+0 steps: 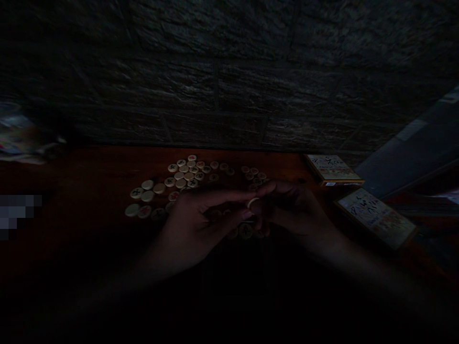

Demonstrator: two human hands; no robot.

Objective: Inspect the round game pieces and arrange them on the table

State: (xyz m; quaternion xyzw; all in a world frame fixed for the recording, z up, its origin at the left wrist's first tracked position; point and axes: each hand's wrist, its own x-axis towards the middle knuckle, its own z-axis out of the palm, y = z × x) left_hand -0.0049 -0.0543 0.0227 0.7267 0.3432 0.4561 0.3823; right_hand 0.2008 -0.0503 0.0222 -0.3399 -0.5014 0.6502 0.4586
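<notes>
A pale round Chinese chess piece (253,203) is pinched between my two hands above the table. My left hand (201,215) reaches in from the left, its forefinger and thumb closed at the piece's edge. From the other side, my right hand (294,205) has its fingers curled round the same piece. Many similar chess pieces (181,183) lie flat on the wood behind and left of my hands, some marked in red or black, others blank side up. A smaller cluster (254,171) sits just behind my right hand. Beneath my hands more pieces (245,231) show, partly covered.
Two flat printed boxes stand at the right, one (333,168) near the wall and one (376,217) closer to me. The dark reddish wooden table (96,177) meets a stone-block wall (215,86). A blurred bundle (21,136) is at far left. The light is very dim.
</notes>
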